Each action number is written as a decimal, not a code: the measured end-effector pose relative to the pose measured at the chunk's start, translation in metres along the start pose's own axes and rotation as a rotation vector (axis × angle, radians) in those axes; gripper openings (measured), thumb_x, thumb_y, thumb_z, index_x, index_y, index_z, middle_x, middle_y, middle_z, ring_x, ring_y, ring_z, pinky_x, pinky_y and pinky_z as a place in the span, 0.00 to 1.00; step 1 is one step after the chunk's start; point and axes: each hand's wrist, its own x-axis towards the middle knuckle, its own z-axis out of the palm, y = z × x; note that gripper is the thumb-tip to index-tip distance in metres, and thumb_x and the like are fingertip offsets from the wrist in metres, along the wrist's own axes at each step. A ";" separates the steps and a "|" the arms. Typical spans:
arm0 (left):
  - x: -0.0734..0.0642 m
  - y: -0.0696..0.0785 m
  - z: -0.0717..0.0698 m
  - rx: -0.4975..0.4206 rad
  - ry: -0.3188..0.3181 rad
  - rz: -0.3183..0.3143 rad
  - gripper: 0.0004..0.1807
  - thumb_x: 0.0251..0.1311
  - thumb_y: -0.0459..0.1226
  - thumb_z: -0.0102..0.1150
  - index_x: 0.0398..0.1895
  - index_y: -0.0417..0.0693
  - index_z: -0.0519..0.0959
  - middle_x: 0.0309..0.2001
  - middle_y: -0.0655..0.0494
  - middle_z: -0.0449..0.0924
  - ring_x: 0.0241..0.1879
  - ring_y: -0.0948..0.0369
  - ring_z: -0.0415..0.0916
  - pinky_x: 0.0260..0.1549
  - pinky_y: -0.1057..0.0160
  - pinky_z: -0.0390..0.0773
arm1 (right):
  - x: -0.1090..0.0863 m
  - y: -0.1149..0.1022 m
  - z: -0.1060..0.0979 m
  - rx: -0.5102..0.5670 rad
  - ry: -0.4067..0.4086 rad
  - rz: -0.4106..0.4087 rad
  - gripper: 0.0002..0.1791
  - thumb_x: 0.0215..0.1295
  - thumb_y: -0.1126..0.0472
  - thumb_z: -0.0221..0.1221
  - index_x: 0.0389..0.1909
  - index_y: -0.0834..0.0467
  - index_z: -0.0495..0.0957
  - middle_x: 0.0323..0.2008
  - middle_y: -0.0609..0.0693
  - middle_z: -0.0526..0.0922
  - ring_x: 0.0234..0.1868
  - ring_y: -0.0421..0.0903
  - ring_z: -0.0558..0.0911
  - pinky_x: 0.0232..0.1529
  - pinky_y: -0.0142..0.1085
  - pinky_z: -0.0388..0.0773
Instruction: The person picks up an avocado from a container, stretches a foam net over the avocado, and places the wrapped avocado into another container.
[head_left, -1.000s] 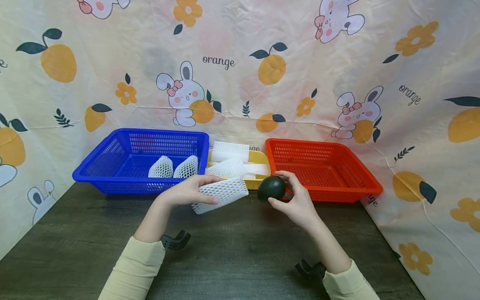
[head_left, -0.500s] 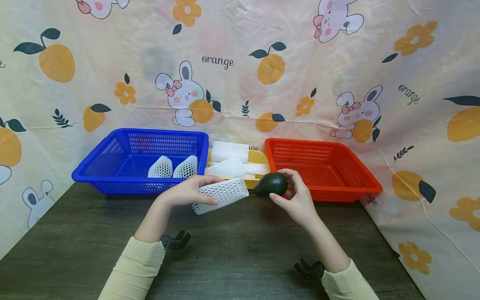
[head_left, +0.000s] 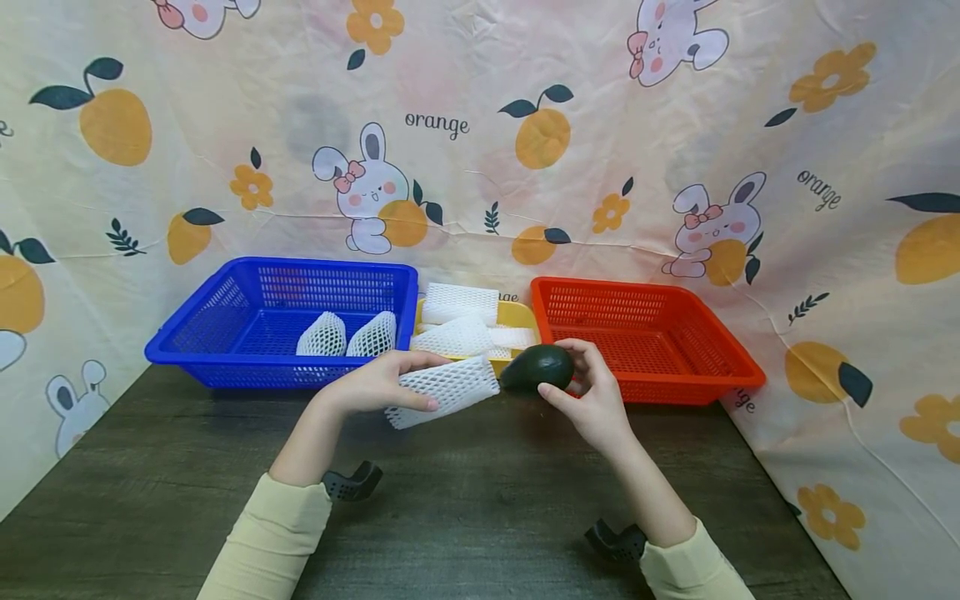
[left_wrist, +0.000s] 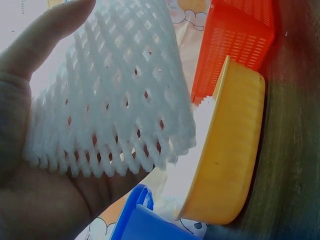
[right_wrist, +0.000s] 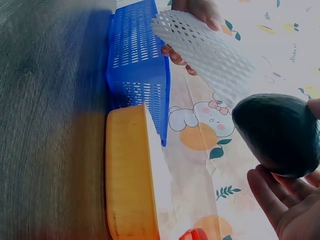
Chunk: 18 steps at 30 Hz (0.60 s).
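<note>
My left hand [head_left: 386, 385] grips a white foam net sleeve [head_left: 450, 390], thumb on the near side and fingers behind. The left wrist view shows the mesh of the foam net sleeve [left_wrist: 120, 95] close up, lying flattened across the palm. In my right hand [head_left: 592, 396] is a dark green avocado [head_left: 538, 369], held between thumb and fingers at its blunt end. Its narrow tip points left, right by the sleeve's open end. From the right wrist, the avocado [right_wrist: 277, 132] appears just below the sleeve's end [right_wrist: 210, 50].
A blue basket [head_left: 225, 367] on the left holds two net-wrapped fruits [head_left: 348, 335]. Between the baskets, a yellow tray [head_left: 517, 315] bears more white foam net sleeves [head_left: 459, 321]. The red basket [head_left: 637, 387] stands at right, and a printed cloth [head_left: 480, 183] hangs behind.
The avocado has turned in my right hand, so its narrow tip now points left, and it has come nearer the foam net sleeve. My left hand stays almost still.
</note>
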 end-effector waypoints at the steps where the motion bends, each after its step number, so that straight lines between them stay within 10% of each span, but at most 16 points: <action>1: 0.000 0.000 0.000 -0.003 0.000 0.000 0.34 0.54 0.42 0.68 0.65 0.44 0.70 0.53 0.52 0.77 0.47 0.54 0.73 0.43 0.55 0.74 | 0.000 0.000 0.000 0.010 0.000 -0.006 0.29 0.54 0.71 0.67 0.56 0.62 0.68 0.47 0.58 0.78 0.45 0.49 0.77 0.44 0.33 0.78; 18: 0.002 0.001 0.003 -0.029 -0.029 0.019 0.32 0.55 0.41 0.67 0.63 0.44 0.71 0.50 0.53 0.77 0.46 0.54 0.72 0.43 0.54 0.73 | -0.002 0.002 0.011 0.155 -0.052 -0.032 0.29 0.54 0.74 0.64 0.56 0.65 0.66 0.46 0.60 0.78 0.43 0.47 0.79 0.42 0.35 0.79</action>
